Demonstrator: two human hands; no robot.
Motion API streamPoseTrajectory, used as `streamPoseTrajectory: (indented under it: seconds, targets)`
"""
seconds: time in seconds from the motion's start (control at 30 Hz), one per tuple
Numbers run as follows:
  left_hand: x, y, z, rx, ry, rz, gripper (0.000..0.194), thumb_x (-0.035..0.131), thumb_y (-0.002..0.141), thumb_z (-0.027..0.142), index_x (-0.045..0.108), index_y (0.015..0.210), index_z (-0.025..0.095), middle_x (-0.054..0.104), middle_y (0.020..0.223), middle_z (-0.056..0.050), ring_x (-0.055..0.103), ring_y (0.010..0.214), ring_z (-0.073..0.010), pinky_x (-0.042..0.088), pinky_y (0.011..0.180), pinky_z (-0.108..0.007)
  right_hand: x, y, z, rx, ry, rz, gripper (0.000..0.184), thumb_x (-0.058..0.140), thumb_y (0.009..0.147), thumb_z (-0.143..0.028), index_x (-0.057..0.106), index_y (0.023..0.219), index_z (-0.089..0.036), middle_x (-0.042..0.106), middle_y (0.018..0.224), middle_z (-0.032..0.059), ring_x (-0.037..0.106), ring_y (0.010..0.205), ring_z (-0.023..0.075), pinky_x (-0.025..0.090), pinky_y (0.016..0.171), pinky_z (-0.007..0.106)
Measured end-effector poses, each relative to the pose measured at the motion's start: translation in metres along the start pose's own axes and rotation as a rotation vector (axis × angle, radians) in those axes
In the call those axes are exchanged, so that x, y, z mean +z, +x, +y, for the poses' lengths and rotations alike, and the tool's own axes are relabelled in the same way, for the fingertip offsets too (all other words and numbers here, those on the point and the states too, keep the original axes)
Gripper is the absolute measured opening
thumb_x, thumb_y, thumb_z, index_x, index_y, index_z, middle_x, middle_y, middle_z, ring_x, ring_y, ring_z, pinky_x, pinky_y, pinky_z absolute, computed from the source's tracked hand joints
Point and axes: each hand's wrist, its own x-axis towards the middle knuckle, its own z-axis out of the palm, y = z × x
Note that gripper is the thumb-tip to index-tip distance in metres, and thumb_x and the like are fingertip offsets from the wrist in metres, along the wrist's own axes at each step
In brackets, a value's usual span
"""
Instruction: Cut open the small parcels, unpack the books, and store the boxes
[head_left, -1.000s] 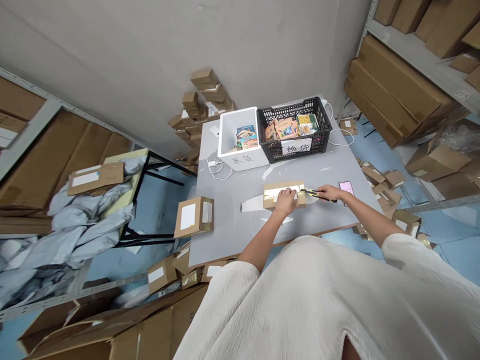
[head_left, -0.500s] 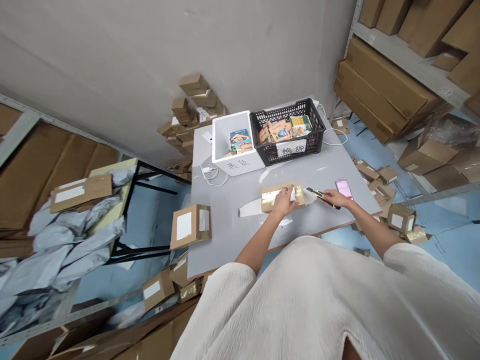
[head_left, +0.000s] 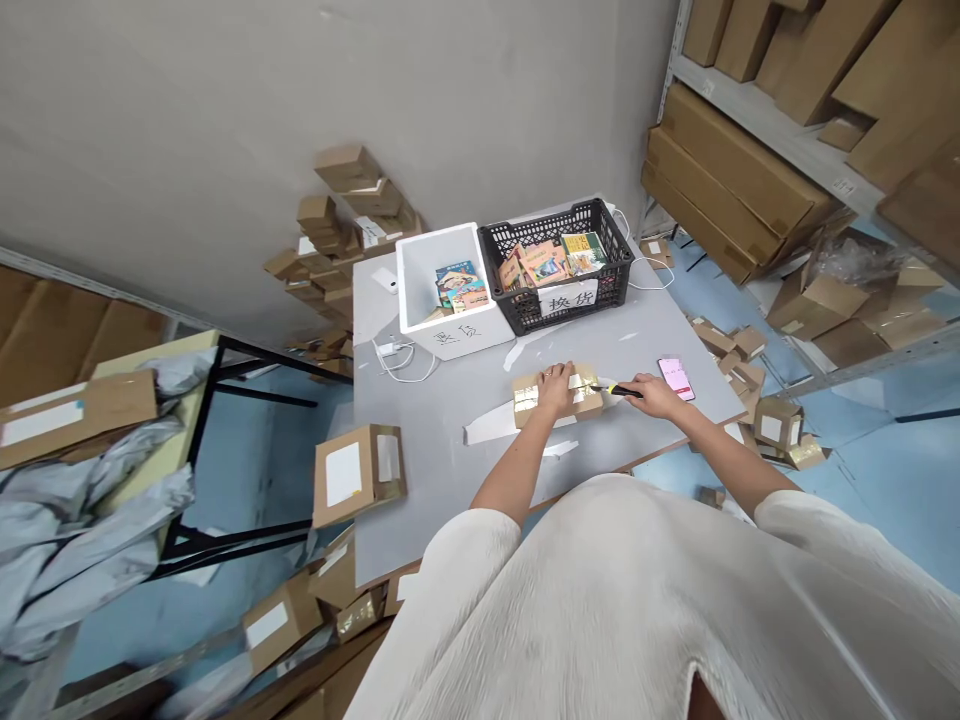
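Observation:
A small taped cardboard box (head_left: 525, 403) lies near the front of the grey table (head_left: 420, 450). My left hand (head_left: 556, 388) rests on its top with the fingers spread, pressing it down. In my right hand (head_left: 651, 394) is a black and yellow box cutter (head_left: 621, 390), its tip at the taped right part of the box. Beneath and beside the box are pieces of white paper (head_left: 487, 425). A phone with a lit pink screen (head_left: 677, 378) lies just beyond my right hand.
Behind the box stand a white foam bin (head_left: 469, 335) and a black plastic crate (head_left: 570, 318), both holding books. Another cardboard box (head_left: 358, 475) sits at the table's left edge. White cables (head_left: 405, 362) trail near the bin. Parcels and shelves surround the table.
My right hand has brought the box cutter left, from beside the box onto its taped top. My left hand stays on the box. The whole view has shifted slightly.

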Motion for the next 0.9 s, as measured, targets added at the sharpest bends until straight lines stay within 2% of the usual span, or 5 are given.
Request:
streamPoseTrajectory:
  seconds: [0.27, 0.5, 0.6, 0.77, 0.9]
  targets:
    - [0.019, -0.02, 0.003, 0.051, -0.017, 0.143, 0.067, 0.037, 0.106, 0.027, 0.035, 0.173, 0.02, 0.04, 0.177, -0.017, 0.029, 0.167, -0.0351, 0.015, 0.137, -0.064, 0.008, 0.0, 0.004, -0.006, 0.091, -0.004, 0.049, 0.063, 0.105, -0.036, 0.07, 0.153, -0.028, 0.073, 0.119, 0.0141, 0.069, 0.109, 0.031, 0.05, 0.098, 0.038]
    - [0.024, -0.026, 0.005, 0.049, -0.029, 0.202, 0.072, 0.042, 0.103, 0.028, 0.033, 0.174, 0.021, 0.041, 0.177, -0.017, 0.029, 0.168, -0.0345, 0.013, 0.137, -0.065, 0.039, 0.006, -0.003, 0.041, 0.098, 0.139, 0.051, 0.056, 0.108, -0.041, 0.067, 0.156, -0.028, 0.072, 0.124, 0.0156, 0.063, 0.114, 0.0332, 0.048, 0.103, 0.043]
    - [0.024, -0.027, 0.005, 0.041, -0.018, 0.19, 0.07, 0.041, 0.104, 0.028, 0.034, 0.173, 0.021, 0.041, 0.177, -0.017, 0.029, 0.168, -0.034, 0.013, 0.137, -0.064, 0.038, 0.008, 0.007, 0.039, 0.076, 0.171, 0.052, 0.056, 0.107, -0.041, 0.067, 0.156, -0.027, 0.07, 0.129, 0.0178, 0.059, 0.117, 0.0364, 0.045, 0.105, 0.047]
    - [0.024, -0.029, 0.004, 0.049, -0.013, 0.174, 0.066, 0.037, 0.106, 0.028, 0.038, 0.171, 0.018, 0.041, 0.177, -0.017, 0.028, 0.169, -0.0332, 0.012, 0.138, -0.063, 0.024, 0.015, 0.032, 0.158, 0.149, 0.295, 0.059, 0.053, 0.106, -0.042, 0.06, 0.16, -0.02, 0.068, 0.135, 0.0205, 0.057, 0.123, 0.0404, 0.045, 0.109, 0.051]
    - [0.019, -0.033, 0.004, 0.04, -0.024, 0.142, 0.066, 0.043, 0.105, 0.033, 0.038, 0.17, 0.019, 0.036, 0.18, -0.016, 0.025, 0.171, -0.0317, 0.013, 0.139, -0.061, 0.032, 0.027, 0.032, 0.14, 0.258, 0.274, 0.053, 0.059, 0.102, -0.041, 0.067, 0.15, -0.019, 0.071, 0.132, 0.018, 0.06, 0.125, 0.0378, 0.047, 0.111, 0.048]
